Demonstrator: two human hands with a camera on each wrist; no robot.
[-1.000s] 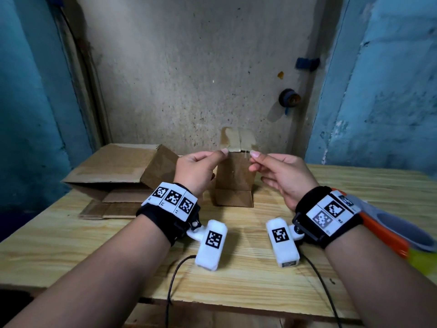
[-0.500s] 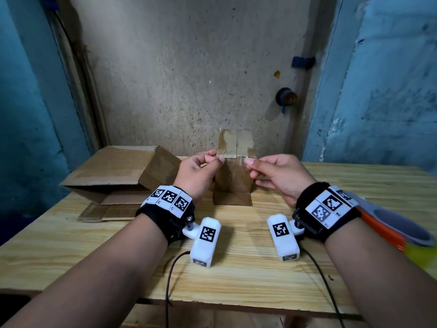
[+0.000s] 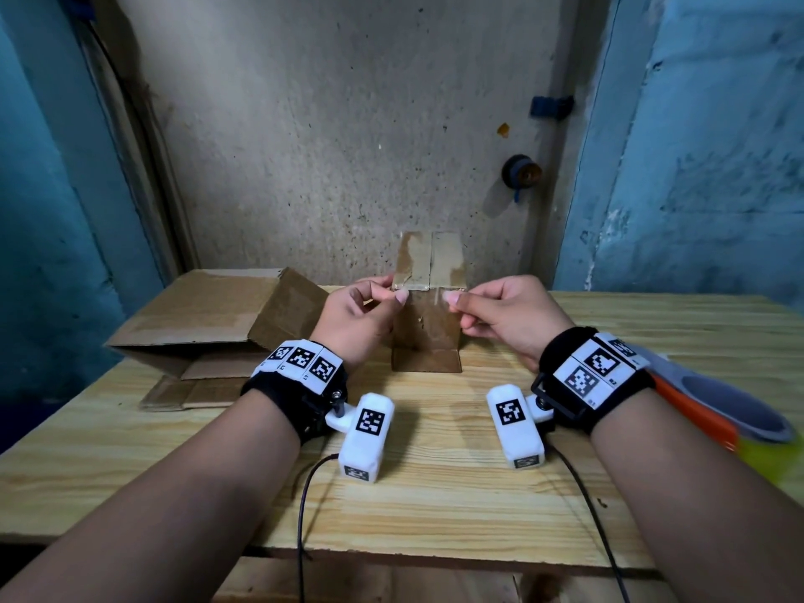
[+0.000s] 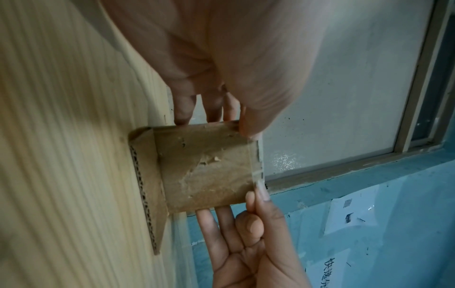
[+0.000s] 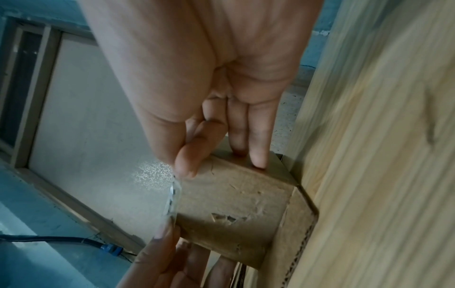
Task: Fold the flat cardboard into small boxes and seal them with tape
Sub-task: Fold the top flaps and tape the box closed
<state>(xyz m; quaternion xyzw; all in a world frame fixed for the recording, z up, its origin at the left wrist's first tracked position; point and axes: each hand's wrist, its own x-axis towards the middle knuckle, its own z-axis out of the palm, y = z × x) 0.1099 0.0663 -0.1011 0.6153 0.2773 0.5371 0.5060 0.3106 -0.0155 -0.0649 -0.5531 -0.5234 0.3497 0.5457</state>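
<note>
Both hands have come down a bit since 1 s ago, so the clear tape strip (image 3: 428, 290) now sits right at the top front edge of the small box (image 3: 427, 328) instead of above it. Left hand (image 3: 354, 317) pinches the strip's left end betw. thumb and index finger, other fingers curled along the box's left side. Right hand (image 3: 507, 317) pinches the right end the same way, remaining fingers reaching toward the box's right side; right wrist view shows two fingertips (image 5: 257, 161) touching that side. Strip is stretched taut betw. the two pinches, across the box's width, touching or just off the cardboard – can't tell which. Box stands upright near the back edge of the wooden table (image 3: 435, 493), approx. mid-width, bottom flap (image 3: 426, 361) folded out toward the person, older tape over its top seam. Bigger open carton (image 3: 209, 317) lies on its side at the back-left corner, on flat cardboard (image 3: 187, 391). Tape roll (image 3: 713, 409) rides on the right forearm.
</note>
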